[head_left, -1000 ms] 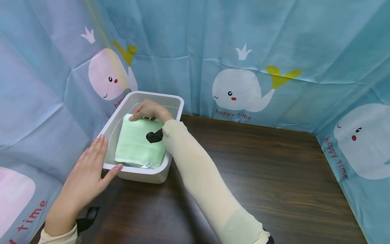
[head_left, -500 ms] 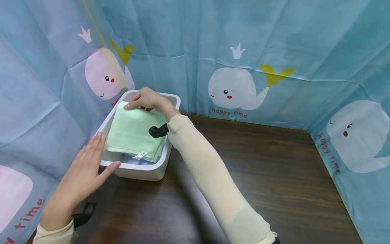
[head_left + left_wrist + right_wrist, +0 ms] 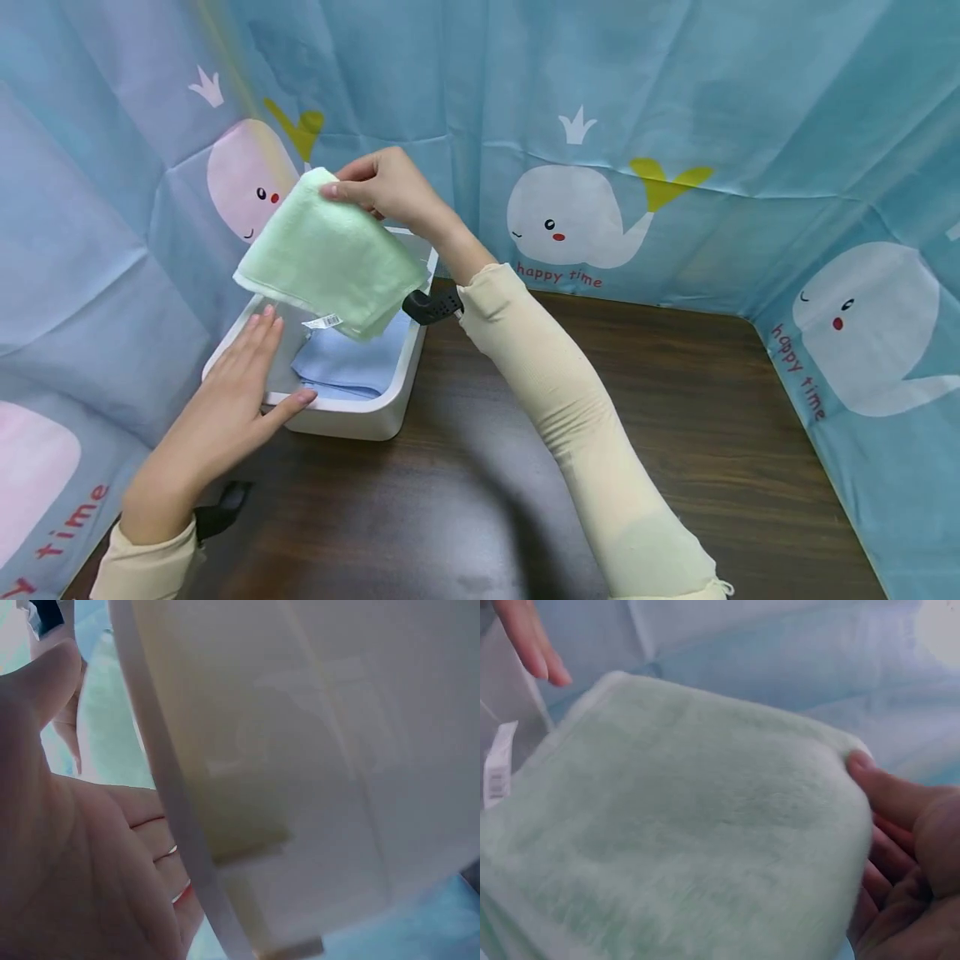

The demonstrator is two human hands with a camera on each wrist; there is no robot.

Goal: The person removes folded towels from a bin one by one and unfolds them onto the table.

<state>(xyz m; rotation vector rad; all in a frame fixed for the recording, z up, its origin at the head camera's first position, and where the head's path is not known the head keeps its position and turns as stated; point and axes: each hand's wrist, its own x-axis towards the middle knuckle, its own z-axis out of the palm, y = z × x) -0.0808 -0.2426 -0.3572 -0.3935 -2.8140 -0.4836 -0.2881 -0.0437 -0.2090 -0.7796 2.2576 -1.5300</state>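
Towel (image 3: 330,250), pinched by the right hand (image 3: 401,192), now hangs above the bin (image 3: 352,425) instead of lying inside, baring blue cloth (image 3: 348,358), so its removal seems well along, while the left hand (image 3: 225,412) rests straight-fingered on the rim (image 3: 348,406).

Tabletop booth, whale-print cloth (image 3: 390,75) on three sides of wood-grain table (image 3: 675,450)
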